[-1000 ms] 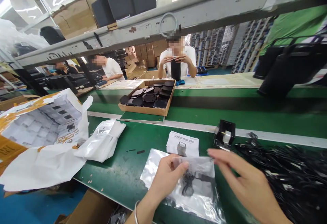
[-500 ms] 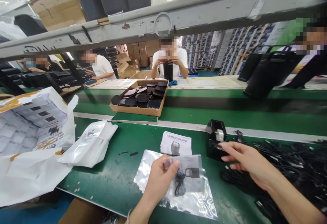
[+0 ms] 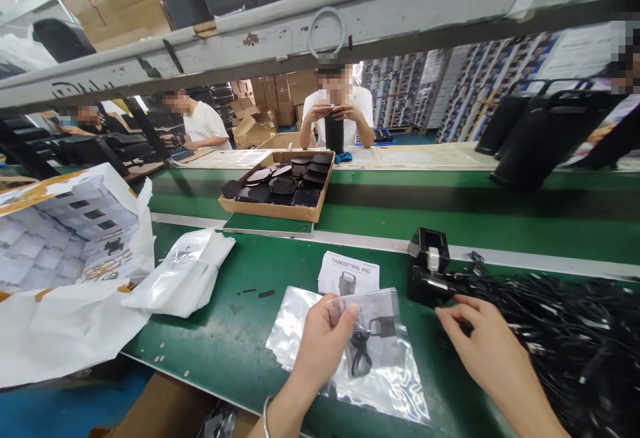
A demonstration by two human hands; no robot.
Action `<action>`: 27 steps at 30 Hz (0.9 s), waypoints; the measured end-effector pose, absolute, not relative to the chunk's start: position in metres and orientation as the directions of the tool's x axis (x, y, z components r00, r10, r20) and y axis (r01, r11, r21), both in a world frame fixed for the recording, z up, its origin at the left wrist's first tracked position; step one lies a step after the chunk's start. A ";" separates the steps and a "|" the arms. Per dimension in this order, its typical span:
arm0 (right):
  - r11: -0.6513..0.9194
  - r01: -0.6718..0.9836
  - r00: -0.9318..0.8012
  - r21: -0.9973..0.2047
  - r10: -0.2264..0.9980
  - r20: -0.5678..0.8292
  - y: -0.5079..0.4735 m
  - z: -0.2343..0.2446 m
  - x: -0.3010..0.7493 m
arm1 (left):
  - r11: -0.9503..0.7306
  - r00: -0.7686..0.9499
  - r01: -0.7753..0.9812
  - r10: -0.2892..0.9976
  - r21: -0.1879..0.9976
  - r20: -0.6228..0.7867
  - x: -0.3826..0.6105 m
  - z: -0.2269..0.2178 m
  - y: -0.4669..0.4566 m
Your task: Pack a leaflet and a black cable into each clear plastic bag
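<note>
My left hand [image 3: 327, 331] pinches the upper left edge of a clear plastic bag [image 3: 395, 305]. Inside it show a printed leaflet and a coiled black cable [image 3: 360, 353]. Beneath lies a stack of clear plastic bags [image 3: 400, 401]. Just beyond sits a stack of printed leaflets [image 3: 367, 276] marked "THUNDER TRAIL PRO". My right hand [image 3: 487, 341] is close in front of a black tape dispenser [image 3: 420, 285] with a white-cored roll. Its fingers are bent and drawn together near the tips; whatever they pinch is too small to make out.
A large heap of black cables [image 3: 565, 331] covers the right side of the green table. Left are a bundle of white bags [image 3: 187, 275] and a torn white package [image 3: 100, 305]. A shallow box of black parts [image 3: 295, 213] stands further back. Across, a person [image 3: 360, 108] handles a black object.
My right hand has drawn back from the front of the tape dispenser toward me, its fingers more curled. My left hand keeps hold of the plastic bag. The view has shifted slightly.
</note>
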State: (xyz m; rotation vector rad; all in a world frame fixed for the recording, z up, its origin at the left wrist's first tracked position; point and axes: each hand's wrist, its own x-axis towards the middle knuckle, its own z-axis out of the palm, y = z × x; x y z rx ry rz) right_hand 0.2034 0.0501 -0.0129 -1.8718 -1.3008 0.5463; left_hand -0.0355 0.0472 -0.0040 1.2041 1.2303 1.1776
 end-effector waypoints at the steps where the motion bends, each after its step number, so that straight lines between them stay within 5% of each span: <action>1: -0.166 0.608 0.367 -0.777 0.926 0.089 0.045 -0.010 0.202 | 0.025 0.004 0.022 1.000 0.999 -0.025 -0.035 -0.004 0.047; 5: -0.092 0.405 0.063 -0.910 0.995 -0.073 0.018 0.012 0.168 | 0.024 0.021 0.054 0.999 0.998 -0.025 -0.031 -0.002 0.045; 7: -0.098 0.169 -0.001 -0.981 0.995 -0.100 0.009 0.022 0.143 | 0.028 0.031 0.068 0.999 0.997 -0.030 -0.029 -0.001 0.044; 10: -0.072 0.059 0.011 -0.996 0.997 -0.071 0.010 0.026 0.118 | 0.029 0.051 0.065 0.998 0.997 -0.032 -0.027 0.002 0.041; 15: -0.101 0.212 0.060 -0.972 0.994 -0.091 0.029 0.015 0.116 | 0.058 0.048 0.064 0.997 0.996 -0.061 -0.025 0.007 0.035; 19: -0.203 0.521 0.065 -0.829 0.978 -0.199 0.033 0.008 0.123 | 0.088 0.015 -0.002 0.996 0.996 -0.088 -0.023 0.011 0.033; 24: 0.016 0.713 -0.089 -0.701 0.994 -0.067 0.028 0.004 0.132 | 0.160 0.038 -0.173 0.987 0.972 -0.155 -0.052 0.020 0.026; 27: 0.253 0.812 -0.277 -0.526 0.960 0.033 0.039 0.005 0.134 | 0.196 0.009 -0.049 0.981 0.979 -0.196 -0.103 0.028 0.012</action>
